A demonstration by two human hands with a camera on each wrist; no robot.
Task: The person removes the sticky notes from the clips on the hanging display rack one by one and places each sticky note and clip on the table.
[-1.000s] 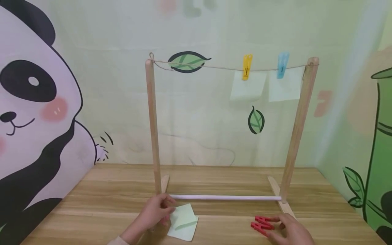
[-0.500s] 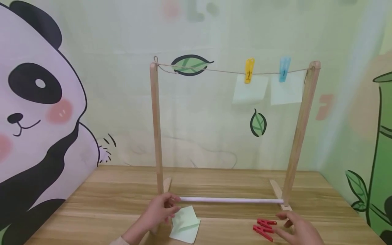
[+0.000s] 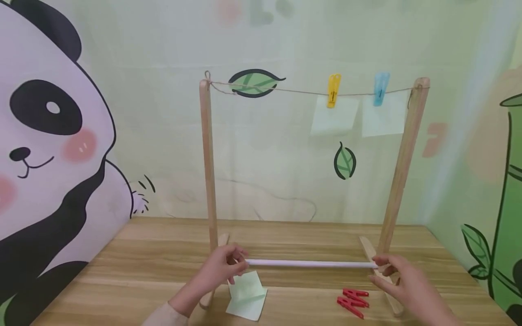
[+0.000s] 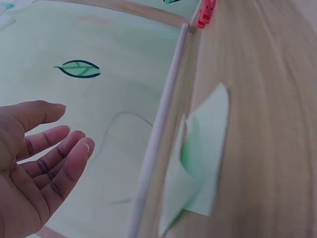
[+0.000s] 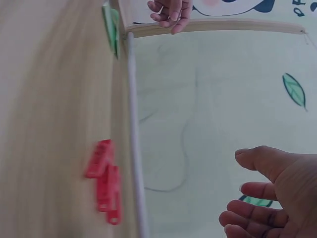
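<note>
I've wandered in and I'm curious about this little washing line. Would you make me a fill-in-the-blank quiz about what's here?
1. The yellow clip shares the string with another clip coloured ____.
2. Both clothespins lying on the table are coloured ____.
3. In the head view, the pale green paper on the table lies to the ____ of those clothespins.
4. The big animal pictured on the backdrop is a ____.

Missing words: blue; red; left; panda.

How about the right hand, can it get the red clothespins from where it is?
Probably yes. The right hand holds nothing, it is close by, and nothing covers the red clothespins. It may just have to pass over the stand's wooden foot.
</note>
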